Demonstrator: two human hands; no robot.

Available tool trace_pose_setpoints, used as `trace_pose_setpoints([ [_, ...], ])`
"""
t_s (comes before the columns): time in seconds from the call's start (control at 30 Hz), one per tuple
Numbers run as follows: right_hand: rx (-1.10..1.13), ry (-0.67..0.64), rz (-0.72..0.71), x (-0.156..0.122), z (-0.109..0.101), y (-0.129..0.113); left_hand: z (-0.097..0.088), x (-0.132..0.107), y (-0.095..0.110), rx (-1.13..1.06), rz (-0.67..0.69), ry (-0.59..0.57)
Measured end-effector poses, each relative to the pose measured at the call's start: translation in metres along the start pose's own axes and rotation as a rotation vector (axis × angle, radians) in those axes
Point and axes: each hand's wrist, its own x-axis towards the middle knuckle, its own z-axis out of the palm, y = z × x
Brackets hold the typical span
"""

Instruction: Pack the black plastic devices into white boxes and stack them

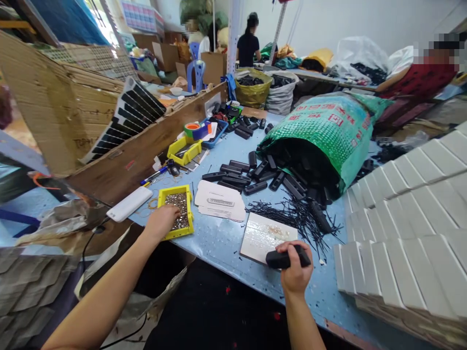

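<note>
My left hand (162, 219) reaches into a yellow tray (188, 194) filled with small metal parts; its fingertips are down among them, and what they pinch is hidden. My right hand (295, 270) is closed around a black oblong plastic part (282, 258) at the near edge of the blue table (219, 243). Just beyond that hand lies a white tile (264, 233). A heap of thin black strips (295, 214) spreads behind the tile. Flat white cards (221, 200) lie between the tray and the tile.
A green woven sack (328, 126) spills black parts (237, 176) across the table. Stacked white boxes (404, 228) fill the right side. A white power-bank-like case (129, 204), pens, another yellow tray (184, 151) and tape lie left by a cardboard wall (120, 170). People work at the back.
</note>
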Motion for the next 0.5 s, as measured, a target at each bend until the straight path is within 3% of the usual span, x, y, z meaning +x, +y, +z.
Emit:
trace_pose_setpoints([
  [0.07, -0.196, -0.042, -0.2, 0.002, -0.009, 0.01, -0.005, 0.0, -0.001, -0.095, 0.03, 0.108],
  [0.1, -0.274, -0.074, -0.23, 0.003, -0.013, 0.015, -0.005, -0.002, 0.003, -0.202, 0.028, 0.181],
  [0.17, -0.337, -0.115, -0.174, 0.005, -0.014, 0.02, 0.003, -0.009, 0.025, -0.563, -0.025, 0.285],
  [0.2, -0.297, -0.11, -0.119, 0.007, -0.011, 0.019, 0.01, -0.015, 0.044, -0.794, -0.072, 0.284],
  [0.23, -0.207, -0.088, -0.068, 0.008, -0.005, 0.015, 0.019, -0.021, 0.067, -1.052, -0.128, 0.234],
  [0.33, 0.189, -0.018, 0.033, 0.013, 0.025, -0.01, 0.045, -0.041, 0.146, -1.69, -0.298, -0.132],
  [0.4, 0.364, 0.005, 0.081, 0.016, 0.045, -0.028, 0.058, -0.051, 0.188, -1.919, -0.383, -0.298],
  [0.5, 0.433, 0.061, 0.143, 0.021, 0.06, -0.043, 0.064, -0.058, 0.217, -2.045, -0.417, -0.346],
])
